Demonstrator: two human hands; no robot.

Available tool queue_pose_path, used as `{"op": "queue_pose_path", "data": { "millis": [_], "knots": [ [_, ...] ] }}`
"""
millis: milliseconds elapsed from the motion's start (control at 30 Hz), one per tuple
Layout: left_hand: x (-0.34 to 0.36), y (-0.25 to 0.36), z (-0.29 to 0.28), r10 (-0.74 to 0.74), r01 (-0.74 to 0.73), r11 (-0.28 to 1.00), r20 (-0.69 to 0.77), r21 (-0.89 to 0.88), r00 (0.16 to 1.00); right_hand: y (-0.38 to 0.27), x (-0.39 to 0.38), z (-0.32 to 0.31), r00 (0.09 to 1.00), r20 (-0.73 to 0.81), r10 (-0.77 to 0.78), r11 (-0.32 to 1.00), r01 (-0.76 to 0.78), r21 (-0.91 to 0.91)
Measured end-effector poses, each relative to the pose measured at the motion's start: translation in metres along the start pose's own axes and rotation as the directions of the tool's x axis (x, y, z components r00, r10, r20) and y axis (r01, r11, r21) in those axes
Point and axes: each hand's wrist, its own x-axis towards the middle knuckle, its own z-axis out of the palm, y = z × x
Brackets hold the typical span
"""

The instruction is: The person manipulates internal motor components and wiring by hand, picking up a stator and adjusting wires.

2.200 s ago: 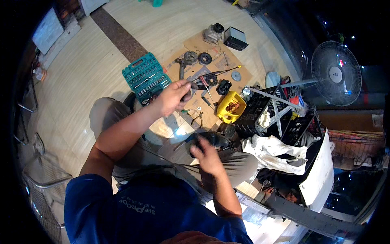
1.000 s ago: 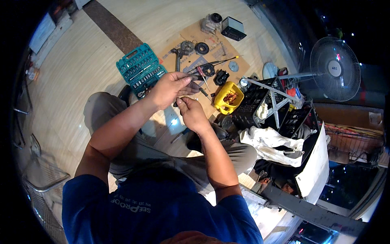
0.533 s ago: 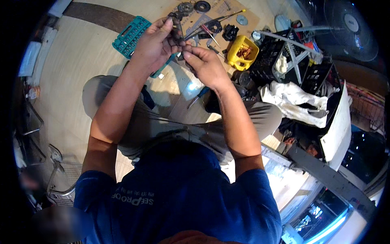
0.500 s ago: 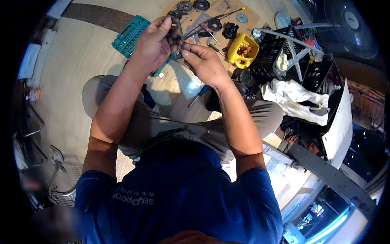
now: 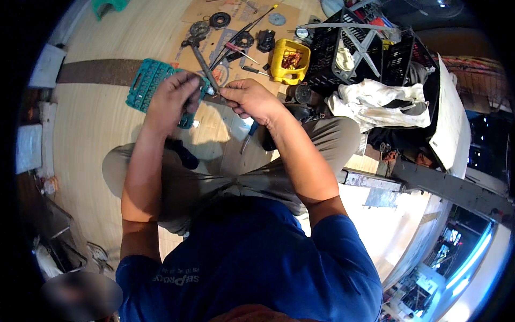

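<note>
Hammer (image 5: 204,61) — dull grey, slim and straight-handled, its head at the far end on brown cardboard (image 5: 204,9), its butt toward the near side, by the fingertips of the right hand (image 5: 249,100). The right grip has thumb and forefinger drawn together (whether on something small, one cannot tell). The left hand (image 5: 173,100) is curled and blurred — its hold cannot be told. Left: a teal socket case (image 5: 140,88), then pale floor (image 5: 107,112). Right: a yellow container (image 5: 277,61) and black crates (image 5: 324,53) hem the cardboard's edge.
</note>
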Motion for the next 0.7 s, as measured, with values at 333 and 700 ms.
{"op": "queue_pose_path", "data": {
  "millis": [333, 700],
  "knots": [
    [0.014, -0.041, 0.022, 0.138, 0.005, 0.719, -0.150, 0.695, 0.979, 0.010, -0.018, 0.014, 0.942, -0.175, -0.285, 0.952, 0.257, -0.166],
    [0.015, -0.046, 0.024, -0.063, 0.011, 0.867, -0.087, -0.498, 0.994, 0.054, -0.017, 0.032, 0.999, -0.031, -0.037, 0.962, 0.044, 0.270]
  ]
}}
